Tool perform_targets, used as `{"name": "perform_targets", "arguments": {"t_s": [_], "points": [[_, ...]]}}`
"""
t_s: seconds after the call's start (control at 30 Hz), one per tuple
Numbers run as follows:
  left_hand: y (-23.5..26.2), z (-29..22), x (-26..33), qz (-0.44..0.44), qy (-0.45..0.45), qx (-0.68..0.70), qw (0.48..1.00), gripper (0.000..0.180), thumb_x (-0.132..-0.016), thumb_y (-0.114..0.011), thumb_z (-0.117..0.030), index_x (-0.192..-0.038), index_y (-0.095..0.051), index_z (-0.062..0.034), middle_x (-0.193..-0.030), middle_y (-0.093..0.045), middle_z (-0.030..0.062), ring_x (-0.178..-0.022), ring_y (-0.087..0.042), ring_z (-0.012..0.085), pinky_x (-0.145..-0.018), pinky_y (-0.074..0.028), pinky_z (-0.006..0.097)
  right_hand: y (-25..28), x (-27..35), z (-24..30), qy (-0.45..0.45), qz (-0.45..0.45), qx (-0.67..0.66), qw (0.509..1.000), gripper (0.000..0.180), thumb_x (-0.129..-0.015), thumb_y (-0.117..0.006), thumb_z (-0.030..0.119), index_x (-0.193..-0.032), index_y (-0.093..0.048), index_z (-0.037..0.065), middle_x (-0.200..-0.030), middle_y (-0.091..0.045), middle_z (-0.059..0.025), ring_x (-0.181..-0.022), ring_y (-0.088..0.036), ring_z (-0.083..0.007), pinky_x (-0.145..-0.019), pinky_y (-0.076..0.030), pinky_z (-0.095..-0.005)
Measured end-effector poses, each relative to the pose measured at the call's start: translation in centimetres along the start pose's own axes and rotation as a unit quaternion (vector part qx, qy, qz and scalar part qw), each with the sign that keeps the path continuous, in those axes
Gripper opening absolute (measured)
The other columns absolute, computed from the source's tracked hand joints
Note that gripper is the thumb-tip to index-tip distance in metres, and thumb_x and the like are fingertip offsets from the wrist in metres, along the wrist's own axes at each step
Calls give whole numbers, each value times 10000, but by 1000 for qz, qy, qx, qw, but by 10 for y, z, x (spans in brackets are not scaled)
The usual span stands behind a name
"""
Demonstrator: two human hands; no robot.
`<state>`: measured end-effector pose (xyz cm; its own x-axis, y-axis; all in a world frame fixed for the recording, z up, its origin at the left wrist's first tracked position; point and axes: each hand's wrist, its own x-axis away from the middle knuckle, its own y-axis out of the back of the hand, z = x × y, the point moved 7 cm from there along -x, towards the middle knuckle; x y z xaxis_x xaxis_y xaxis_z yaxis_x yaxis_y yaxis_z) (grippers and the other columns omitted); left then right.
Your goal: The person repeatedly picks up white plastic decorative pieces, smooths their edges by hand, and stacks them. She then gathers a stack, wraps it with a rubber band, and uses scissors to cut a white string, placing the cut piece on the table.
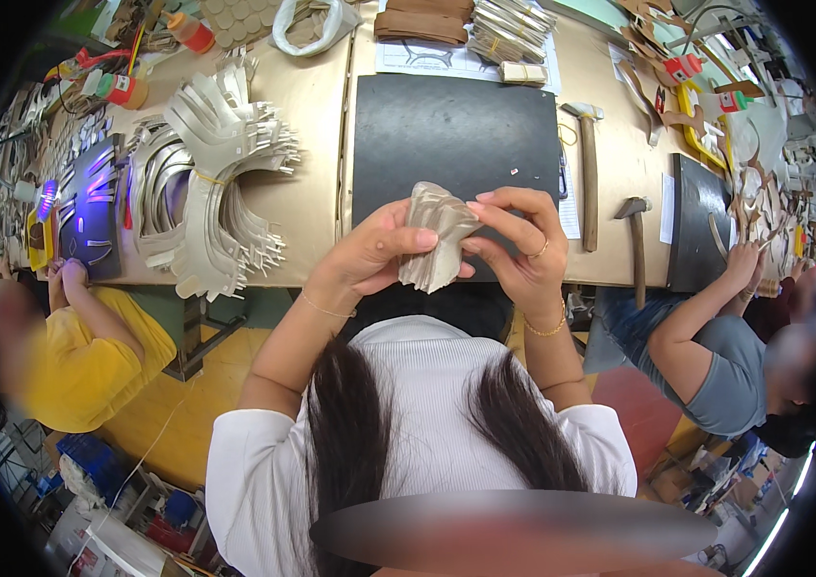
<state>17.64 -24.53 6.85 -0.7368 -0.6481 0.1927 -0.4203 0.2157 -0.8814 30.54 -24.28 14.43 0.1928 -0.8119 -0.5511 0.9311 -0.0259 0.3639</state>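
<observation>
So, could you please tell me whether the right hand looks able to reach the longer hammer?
Probably yes: the longer hammer lies uncovered beyond the right hand, with nothing upright apparent between. That hand is at the stack of pale pieces, but the left hand grips it too.

The held bundle (439, 245) looks smooth and leathery, the far black board (456, 135) matt, the far hammer handle (590, 183) smooth wood.
</observation>
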Motion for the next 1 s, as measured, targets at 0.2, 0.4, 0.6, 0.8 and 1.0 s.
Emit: {"name": "perform_targets", "arguments": {"t_s": [0.2,0.4,0.6,0.8,1.0], "points": [[12,0,1,-49,-31,-50,997,523,-822,-693,-158,-1245,-455,39,-1048,-631,172,-884,-684,266,-782,-575,348,18,14,-31,-128,-108,-219,961,200,-876,-670,184,-945,-640,-2,-924,-600,-88,-751,-594,-139,-662,-479,-240],[20,1,-1,-51,-28,-2,998,560,-819,-686,-249,-1254,-456,17,-1038,-624,203,-853,-684,292,-756,-584,385,60,33,-65,-257,-209,-139,933,213,-940,-605,169,-795,-567,17,-765,-599,-49,-666,-562,-92,-620,-450,-212],[15,5,-2,-41,-20,40,998,544,-832,-676,-188,-1276,-437,16,-1092,-616,219,-902,-676,285,-790,-578,377,80,44,-78,-287,-232,-38,929,134,-857,-689,47,-823,-564,15,-794,-628,-56,-693,-582,-82,-650,-466,-199],[17,1,-1,-97,-15,-48,994,578,-771,-742,-92,-1264,-449,-14,-1092,-622,205,-918,-671,283,-794,-570,369,89,48,-81,-376,-215,-54,900,180,-909,-648,157,-924,-608,-18,-871,-671,-101,-749,-625,-104,-695,-493,-213],[1,-8,-1,-123,-72,-198,970,537,-726,-776,-2,-1199,-523,-31,-1038,-651,107,-887,-654,173,-750,-563,298,24,12,-23,-133,39,23,990,357,-727,-776,166,-1060,-692,69,-983,-609,-78,-867,-613,-171,-761,-504,-271]]}}
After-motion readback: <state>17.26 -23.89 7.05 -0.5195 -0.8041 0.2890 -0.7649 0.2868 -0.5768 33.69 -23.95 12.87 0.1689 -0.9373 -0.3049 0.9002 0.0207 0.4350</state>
